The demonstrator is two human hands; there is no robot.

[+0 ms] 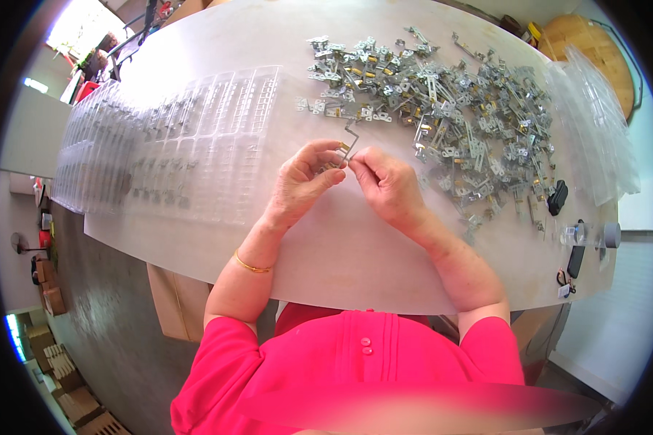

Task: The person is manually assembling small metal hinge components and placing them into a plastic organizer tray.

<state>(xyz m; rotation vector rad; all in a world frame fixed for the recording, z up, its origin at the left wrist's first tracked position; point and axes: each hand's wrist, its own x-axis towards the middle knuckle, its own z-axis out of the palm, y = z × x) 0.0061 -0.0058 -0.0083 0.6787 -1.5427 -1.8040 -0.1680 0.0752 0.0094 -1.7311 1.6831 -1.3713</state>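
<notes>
Between my hands is a small bent metal part, silver with a brass-coloured piece, its zigzag rod sticking up and away from me. My left hand has its thumb and fingers closed around the part's lower end. From the other side, my right hand pinches near the same end; its fingertips hide what they touch. Just beyond and to the right lies a wide loose heap of similar metal parts. Left of my hands stand clear plastic trays with rows of compartments, several of which hold metal parts.
At the right, clear plastic sheets or trays overlap the table edge. Near them lie a black object, a clear bottle with a grey cap and a dark key fob. A round wooden board stands behind the white table.
</notes>
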